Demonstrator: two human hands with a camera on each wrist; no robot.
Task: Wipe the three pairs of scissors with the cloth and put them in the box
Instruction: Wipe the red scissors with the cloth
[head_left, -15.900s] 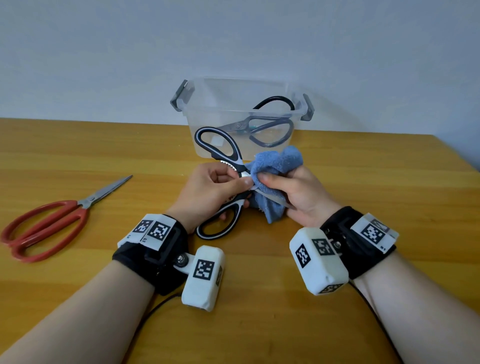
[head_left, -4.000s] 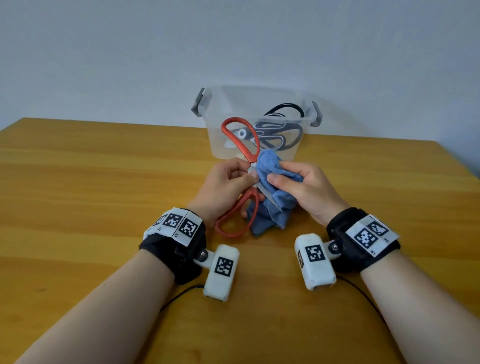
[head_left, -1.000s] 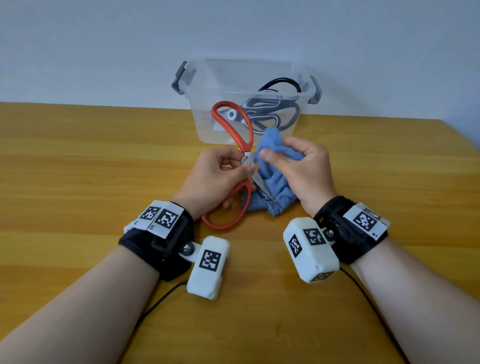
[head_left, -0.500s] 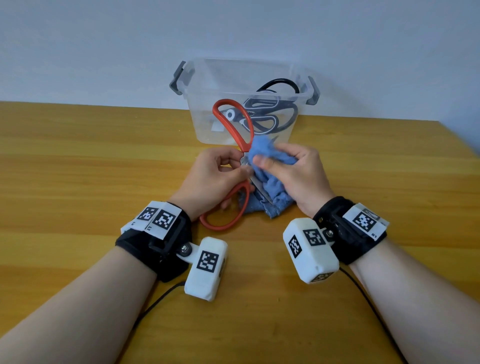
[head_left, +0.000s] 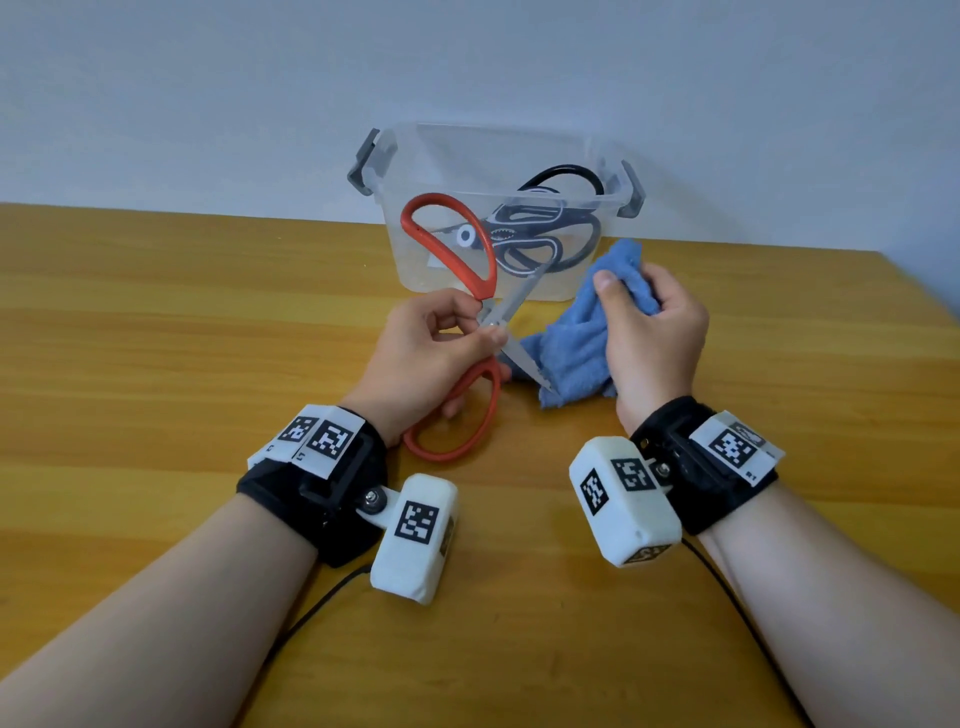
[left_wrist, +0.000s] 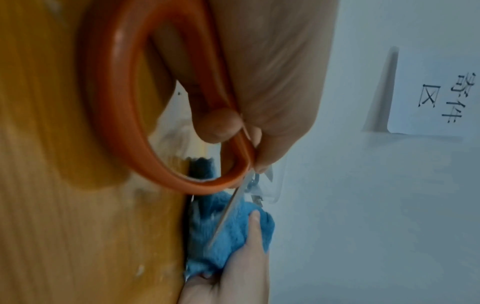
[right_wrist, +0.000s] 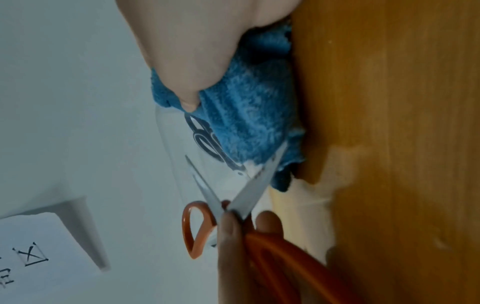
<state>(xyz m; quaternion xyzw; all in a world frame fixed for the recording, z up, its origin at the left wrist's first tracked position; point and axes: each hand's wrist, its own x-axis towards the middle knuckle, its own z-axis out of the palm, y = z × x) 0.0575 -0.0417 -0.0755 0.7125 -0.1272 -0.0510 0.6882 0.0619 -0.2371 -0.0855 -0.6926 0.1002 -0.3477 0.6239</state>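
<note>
My left hand (head_left: 441, 345) grips the red-handled scissors (head_left: 467, 260) near the pivot, blades spread apart in an X. One blade points up toward the box, the other lies down-right over the blue cloth (head_left: 576, 348). My right hand (head_left: 649, 332) grips the top of the cloth, a little to the right of the blades. The left wrist view shows the red handle loop (left_wrist: 116, 115) and a blade against the cloth (left_wrist: 233, 236). In the right wrist view the open blades (right_wrist: 246, 189) sit below the cloth (right_wrist: 254, 115). Two dark-handled scissors (head_left: 545, 234) lie in the clear box (head_left: 415, 150).
The clear box with grey latches stands at the far middle of the wooden table (head_left: 182, 322), close to the pale wall. Cables run from both wrist cameras along the table's near side. A paper sign (left_wrist: 441, 96) hangs on the wall.
My right hand has pulled the cloth away to the right, off the blades. The scissors' blades now stand spread open and bare in my left hand.
</note>
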